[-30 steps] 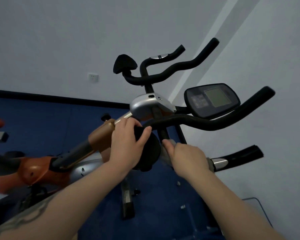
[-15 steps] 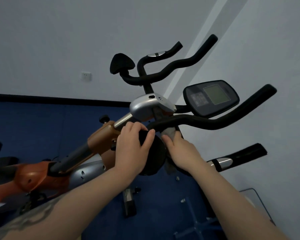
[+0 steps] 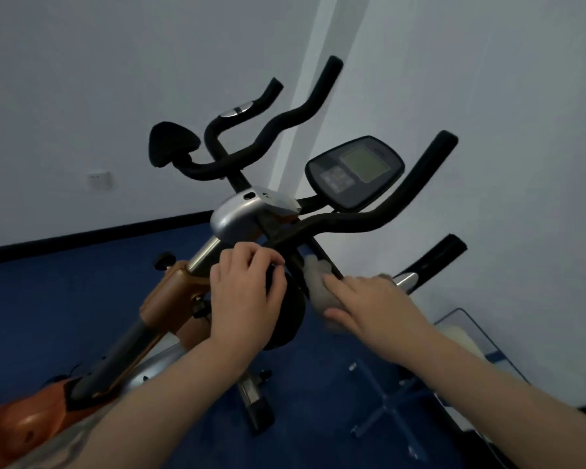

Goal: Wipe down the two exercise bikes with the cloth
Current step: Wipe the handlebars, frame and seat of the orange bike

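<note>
An orange and silver exercise bike (image 3: 173,292) stands in front of me, with black handlebars (image 3: 379,218) and a dark console (image 3: 354,172). My left hand (image 3: 244,299) grips a black round pad (image 3: 286,316) below the handlebar stem. My right hand (image 3: 372,306) holds a pale cloth (image 3: 315,289) against the black bar beside that pad; its fingers lie over the cloth. A second set of black handlebars (image 3: 271,126) shows behind, belonging to another bike.
Blue floor (image 3: 48,299) runs to a white wall with a black skirting line and a socket (image 3: 99,179). A blue metal cross base (image 3: 386,406) and a white framed object (image 3: 460,340) sit low at the right. A bike foot (image 3: 256,406) stands below my hands.
The view has tilted, so the handlebars point more upright. My right hand slid with the cloth lower and to the right along the bar. My left hand stayed on the black pad.
</note>
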A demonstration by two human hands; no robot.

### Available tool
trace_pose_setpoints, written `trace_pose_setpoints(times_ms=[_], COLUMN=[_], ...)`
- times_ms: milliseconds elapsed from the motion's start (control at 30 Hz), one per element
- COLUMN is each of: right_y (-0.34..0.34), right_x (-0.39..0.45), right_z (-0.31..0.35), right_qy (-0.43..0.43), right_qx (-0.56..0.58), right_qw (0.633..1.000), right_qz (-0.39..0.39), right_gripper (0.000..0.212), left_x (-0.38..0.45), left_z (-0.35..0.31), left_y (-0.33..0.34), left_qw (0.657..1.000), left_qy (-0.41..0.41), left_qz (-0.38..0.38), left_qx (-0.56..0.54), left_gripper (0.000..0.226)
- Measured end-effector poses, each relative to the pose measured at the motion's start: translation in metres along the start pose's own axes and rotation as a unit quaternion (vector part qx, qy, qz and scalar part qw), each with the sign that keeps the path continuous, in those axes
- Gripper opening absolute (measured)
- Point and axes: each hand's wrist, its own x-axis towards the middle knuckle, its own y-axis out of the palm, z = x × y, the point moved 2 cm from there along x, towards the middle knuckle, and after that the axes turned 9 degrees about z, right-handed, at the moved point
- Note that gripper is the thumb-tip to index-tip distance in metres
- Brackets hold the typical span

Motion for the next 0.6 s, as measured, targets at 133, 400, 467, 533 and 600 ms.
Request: trace_pose_setpoints(times_ms=[133, 400, 467, 533, 600], right_y=[-0.003, 0.026, 0.014, 0.018, 0.034], right_x=[-0.041, -0.038, -0.043, -0.039, -0.029], right_z=[-0.054, -0.039, -0.063, -0.047, -0.015], right_qy=[0.084, 0.047, 0.109, 0.204, 0.245], right_qx=[0.0, -0.025, 0.0, 0.082, 0.137], right_qw=[0.99, 0.988, 0.977, 0.946, 0.921], right_qz=[-0.11, -0.144, -0.181, -0.238, -0.27], right_gripper=[0.046, 0.046, 0.048, 0.043, 0.04], left_x=[0.011, 0.019, 0.019, 0.019, 0.02], left_z=[-0.017, -0.017, -0.016, -0.015, -0.016], left_y=[0.0, 0.005, 0.004, 0.004, 0.004], left_qw=[0.989, 0.966, 0.967, 0.969, 0.968], left_qy=[0.126, 0.2, 0.202, 0.196, 0.197], left_qz=[0.045, 0.161, 0.148, 0.144, 0.149], left_qx=[0.057, -0.019, -0.04, -0.046, -0.046], left_gripper=[0.01, 0.009, 0.012, 0.014, 0.015])
